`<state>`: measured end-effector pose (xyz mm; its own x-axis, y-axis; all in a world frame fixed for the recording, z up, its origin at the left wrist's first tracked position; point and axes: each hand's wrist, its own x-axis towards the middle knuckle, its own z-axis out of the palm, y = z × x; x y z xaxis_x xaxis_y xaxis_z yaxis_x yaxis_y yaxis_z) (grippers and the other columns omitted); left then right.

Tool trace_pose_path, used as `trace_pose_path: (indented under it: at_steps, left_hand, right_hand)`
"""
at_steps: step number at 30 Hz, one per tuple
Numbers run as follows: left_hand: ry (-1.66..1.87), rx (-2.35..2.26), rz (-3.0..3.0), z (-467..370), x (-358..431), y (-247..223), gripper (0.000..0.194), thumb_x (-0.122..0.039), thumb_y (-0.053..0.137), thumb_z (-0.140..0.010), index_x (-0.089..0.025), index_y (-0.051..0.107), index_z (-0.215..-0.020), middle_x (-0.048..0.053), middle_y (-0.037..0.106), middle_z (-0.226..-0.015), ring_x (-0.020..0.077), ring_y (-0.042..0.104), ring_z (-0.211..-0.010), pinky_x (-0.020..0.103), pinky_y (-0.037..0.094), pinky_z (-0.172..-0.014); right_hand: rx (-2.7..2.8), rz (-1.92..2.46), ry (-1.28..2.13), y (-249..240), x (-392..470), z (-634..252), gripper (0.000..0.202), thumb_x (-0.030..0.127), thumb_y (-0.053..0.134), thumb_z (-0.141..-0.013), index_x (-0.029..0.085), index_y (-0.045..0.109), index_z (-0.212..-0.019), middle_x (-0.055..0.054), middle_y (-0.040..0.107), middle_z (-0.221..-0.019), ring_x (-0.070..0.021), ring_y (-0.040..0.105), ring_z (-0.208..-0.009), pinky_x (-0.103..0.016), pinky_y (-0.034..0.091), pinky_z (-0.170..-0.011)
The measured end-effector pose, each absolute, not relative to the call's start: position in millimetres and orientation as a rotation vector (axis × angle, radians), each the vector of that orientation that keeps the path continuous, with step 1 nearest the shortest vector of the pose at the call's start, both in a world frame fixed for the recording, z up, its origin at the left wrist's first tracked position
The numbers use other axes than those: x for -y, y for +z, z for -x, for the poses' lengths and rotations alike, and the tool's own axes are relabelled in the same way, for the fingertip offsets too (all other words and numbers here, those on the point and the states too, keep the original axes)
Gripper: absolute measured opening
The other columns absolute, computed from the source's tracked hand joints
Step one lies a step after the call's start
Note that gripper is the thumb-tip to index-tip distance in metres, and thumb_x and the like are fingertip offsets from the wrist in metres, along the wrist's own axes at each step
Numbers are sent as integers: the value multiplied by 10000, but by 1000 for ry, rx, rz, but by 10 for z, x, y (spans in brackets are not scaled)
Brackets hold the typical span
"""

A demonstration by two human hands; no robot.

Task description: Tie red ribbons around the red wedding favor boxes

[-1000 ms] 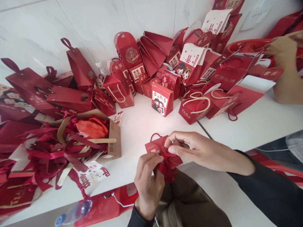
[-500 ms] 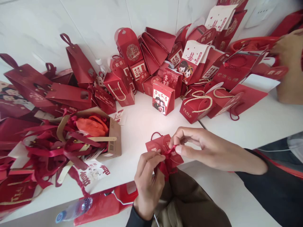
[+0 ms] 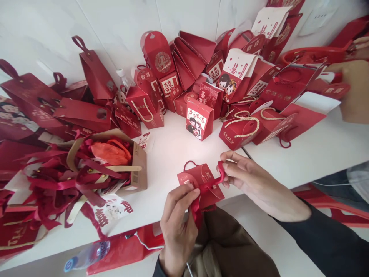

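Observation:
A small red gift box [image 3: 211,197] with gold print and a thin cord loop lies at the white table's front edge. Across it runs a red ribbon [image 3: 221,172]. My left hand [image 3: 180,219] pinches the ribbon over the box's left part, with a tail hanging below the fingers. To the right of the box, my right hand [image 3: 245,177] holds the ribbon's other end between thumb and fingers, the strip stretched between both hands. Just behind them an upright red box [image 3: 199,119] with a cartoon couple stands on the table [image 3: 170,154].
Many red gift boxes [image 3: 157,57] line the wall. A cardboard box [image 3: 140,165] heaped with ribbons stands at left. Below the table edge are a plastic bottle [image 3: 88,256] and a red stool [image 3: 123,250]. Another person's hand [image 3: 361,48] shows at far right, near a red basket [image 3: 311,54].
My right hand has moved right, away from my left hand, drawing out the ribbon end. The other person's hand at far right has shifted, and the brown paper item beside it shows more plainly.

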<state>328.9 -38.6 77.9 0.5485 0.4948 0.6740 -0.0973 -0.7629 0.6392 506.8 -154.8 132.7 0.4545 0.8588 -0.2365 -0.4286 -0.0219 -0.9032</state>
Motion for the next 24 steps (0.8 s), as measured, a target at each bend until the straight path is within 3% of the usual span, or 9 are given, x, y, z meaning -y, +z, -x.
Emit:
trace_pose_path:
  at_steps: [4, 11, 18, 24]
  left_hand:
    - [1219, -378, -2090, -3232, 456, 713, 376, 63, 635, -876, -189, 698, -1149, 81, 662, -1211, 177, 671, -1129, 282, 584, -940]
    - [1198, -536, -1998, -3145, 563, 573, 216, -18, 617, -920, -202, 629, -1031, 88, 672, -1238, 199, 681, -1180, 328, 584, -954]
    - [1223, -735, -1733, -3150, 664, 670, 63, -185, 529, -1033, -211, 566, -989, 89, 715, -1248, 177, 696, -1173, 292, 584, -935]
    - [1106, -942, -1597, -3109, 678, 619, 149, -352, 577, -1029, -221, 593, -961, 86, 722, -1260, 203, 684, -1201, 298, 580, -918]
  right_hand:
    - [430, 1258, 1071, 1179, 1653, -5050, 293, 427, 775, -938, 240, 669, -1137, 22, 636, -877, -131, 600, -758, -280, 475, -772]
    - [182, 1166, 977, 1026, 1671, -4917, 333, 490, 833, -866, 209, 654, -845, 39, 594, -762, -114, 587, -645, -244, 520, -647]
    - [-51, 1073, 953, 923, 1635, -4819, 470, 564, 889, -738, 231, 561, -783, 24, 628, -683, -146, 574, -594, -266, 527, -587]
    - [-140, 1035, 931, 907, 1646, -4870, 514, 481, 972, -628, 232, 546, -774, 71, 548, -610, -106, 470, -523, -240, 532, -555]
